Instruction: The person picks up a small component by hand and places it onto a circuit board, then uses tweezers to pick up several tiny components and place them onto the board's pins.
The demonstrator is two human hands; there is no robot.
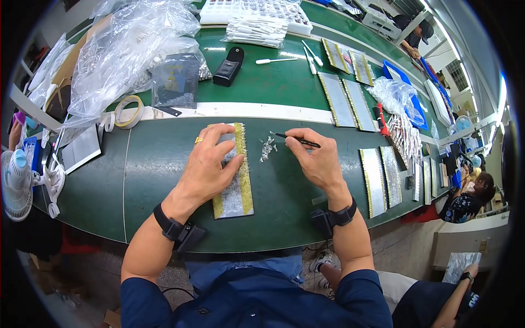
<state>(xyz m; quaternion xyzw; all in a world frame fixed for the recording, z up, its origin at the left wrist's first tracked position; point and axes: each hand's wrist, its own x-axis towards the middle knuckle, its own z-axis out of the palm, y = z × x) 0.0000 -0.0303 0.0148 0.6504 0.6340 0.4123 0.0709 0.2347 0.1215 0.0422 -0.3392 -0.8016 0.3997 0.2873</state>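
The left hand lay flat, fingers spread and unclenched, on a long rectangular strip of silvery foil edged in yellow, apparently pinning it to the green worktable so that it could not slide. The right hand pinched a slim pair of black tweezers, whose tips pointed left toward a small heap of tiny shiny metal pieces lying just beside the strip's upper right edge, within easy reach of the tool. Similar silver-and-yellow strips lay in rows farther right, apart from the working area. A roll of pale tape, a black pouch and crumpled clear plastic bags sat beyond the white dividing line.
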